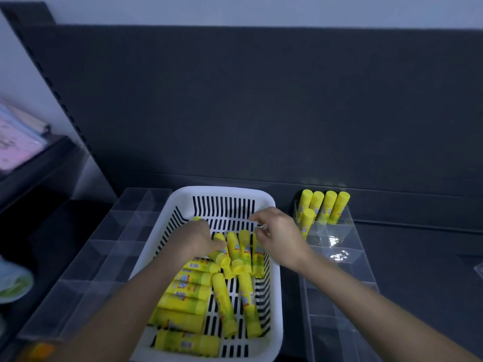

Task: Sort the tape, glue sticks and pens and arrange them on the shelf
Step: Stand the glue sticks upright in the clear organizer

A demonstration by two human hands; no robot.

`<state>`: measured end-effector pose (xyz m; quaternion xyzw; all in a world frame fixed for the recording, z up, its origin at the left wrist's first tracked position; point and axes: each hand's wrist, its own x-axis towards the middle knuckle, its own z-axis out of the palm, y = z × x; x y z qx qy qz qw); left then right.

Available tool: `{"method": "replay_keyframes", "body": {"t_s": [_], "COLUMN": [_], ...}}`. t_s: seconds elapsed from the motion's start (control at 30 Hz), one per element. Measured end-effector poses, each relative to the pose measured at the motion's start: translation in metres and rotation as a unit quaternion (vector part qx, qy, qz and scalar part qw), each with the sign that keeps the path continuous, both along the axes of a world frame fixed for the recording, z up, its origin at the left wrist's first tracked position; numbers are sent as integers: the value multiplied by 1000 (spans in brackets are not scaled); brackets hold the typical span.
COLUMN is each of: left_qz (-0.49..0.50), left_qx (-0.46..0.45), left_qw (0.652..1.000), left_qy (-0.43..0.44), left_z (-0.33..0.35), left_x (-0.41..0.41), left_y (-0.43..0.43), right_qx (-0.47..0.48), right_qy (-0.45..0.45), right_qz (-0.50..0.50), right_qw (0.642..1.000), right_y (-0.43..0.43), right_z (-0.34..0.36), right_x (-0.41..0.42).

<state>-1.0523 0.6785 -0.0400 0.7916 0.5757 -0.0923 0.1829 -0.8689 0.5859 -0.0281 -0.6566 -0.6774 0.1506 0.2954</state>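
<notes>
Dark shelf (418,244) had just five standing glue sticks (324,207) right of the fingers (217,242); many loose glue sticks (183,291) waited in the basket (222,192) below, left hand (198,239) gripping one, right hand's (279,231) hold unclear.

left hand (198,239) curled, gripping glue stick (197,218); right hand (277,231) hovering, fingers loosely curled.

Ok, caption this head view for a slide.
Left hand grips yellow glue sticks in a white slotted plastic basket; right hand hovers.
</notes>
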Motion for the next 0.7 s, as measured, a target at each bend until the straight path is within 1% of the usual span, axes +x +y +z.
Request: {"method": "replay_keyframes", "body": {"t_s": [0.07, 0.13, 0.2, 0.3, 0.37, 0.43, 0.53, 0.7], "left_qz": [44, 102, 135, 130, 139, 136, 122, 115], "left_qx": [-86, -130, -120, -77, -67, -54, -22, 6], "left_qw": [994, 974, 953, 928, 904, 889, 879, 856], "left_qy": [-58, -157, -244, -340, -398, -433, -460, -504], "left_z": [-4, -8, -11, -12, -10, -9, -12, -17], "left_x": [5, 6, 1, -16, -28, -37, -42, -43], "left_y": [-3, -7, -9, -9, -9, -10, -13, -16], "right_qx": [-30, -58, -80, -118, -151, -188, -214, -246], "right_qy": [3, -2, -14, -33, -56, -74, -107, -118], "right_qz": [1, -2, 1, 7, 10, 14, 17, 23], "right_qw": [1000, 998, 997, 992, 987, 979, 971, 962], "right_y": [6, 11, 15, 22, 28, 34, 42, 54], "right_z": [-2, -5, -8, -9, -10, -11, -18, -30], "right_x": [-11, -19, -26, -34, -42, -53, -72, -92]}}
